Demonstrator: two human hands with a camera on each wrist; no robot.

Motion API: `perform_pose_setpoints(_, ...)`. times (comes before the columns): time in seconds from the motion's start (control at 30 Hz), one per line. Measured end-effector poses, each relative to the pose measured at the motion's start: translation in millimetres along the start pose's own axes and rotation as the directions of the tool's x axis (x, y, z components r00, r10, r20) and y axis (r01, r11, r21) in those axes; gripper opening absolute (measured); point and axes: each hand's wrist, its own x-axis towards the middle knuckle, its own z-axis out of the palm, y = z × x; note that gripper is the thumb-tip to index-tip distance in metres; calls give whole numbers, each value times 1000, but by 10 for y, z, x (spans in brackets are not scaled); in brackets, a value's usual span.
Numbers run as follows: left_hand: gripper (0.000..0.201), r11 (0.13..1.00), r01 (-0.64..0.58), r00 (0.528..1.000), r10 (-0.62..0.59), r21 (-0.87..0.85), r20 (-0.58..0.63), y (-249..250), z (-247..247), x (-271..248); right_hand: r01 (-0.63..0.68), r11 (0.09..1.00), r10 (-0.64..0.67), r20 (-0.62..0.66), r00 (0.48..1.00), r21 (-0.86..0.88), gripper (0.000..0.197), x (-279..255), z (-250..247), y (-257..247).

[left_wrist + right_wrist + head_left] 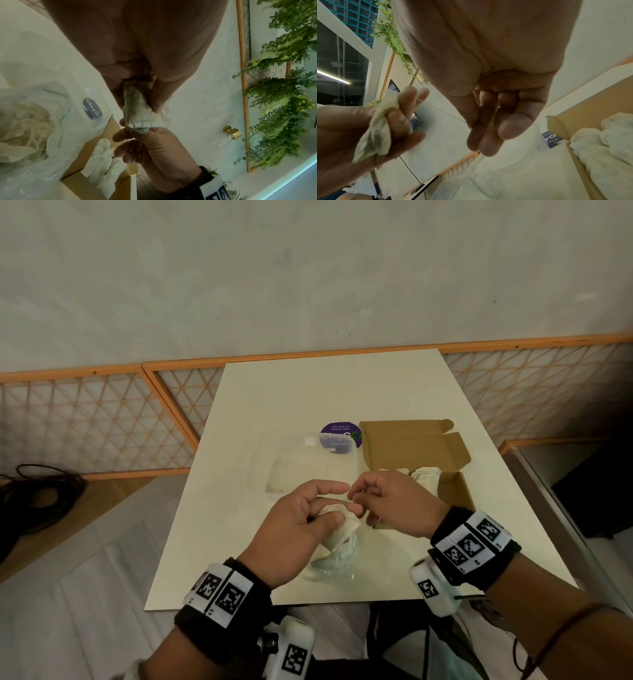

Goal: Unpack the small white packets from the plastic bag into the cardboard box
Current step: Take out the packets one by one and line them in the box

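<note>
From the head view I see my left hand (301, 525) gripping a small white packet (346, 527) over the table's near edge (308, 601), above the plastic bag (330, 563); my right hand (390, 501) pinches its thread. The cardboard box (455, 491) lies open to the right, packets inside. Left wrist: fingers curl round the packet (137, 108). Right wrist: fingertips (488, 142) pinched narrow.
</note>
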Motion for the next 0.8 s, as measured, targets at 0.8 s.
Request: perform_pose_setpoints(0.8,6,998,-49,991,54,44,-122,-71,6,159,154,987,-150,-63,987,54,19,-340,-226,-65)
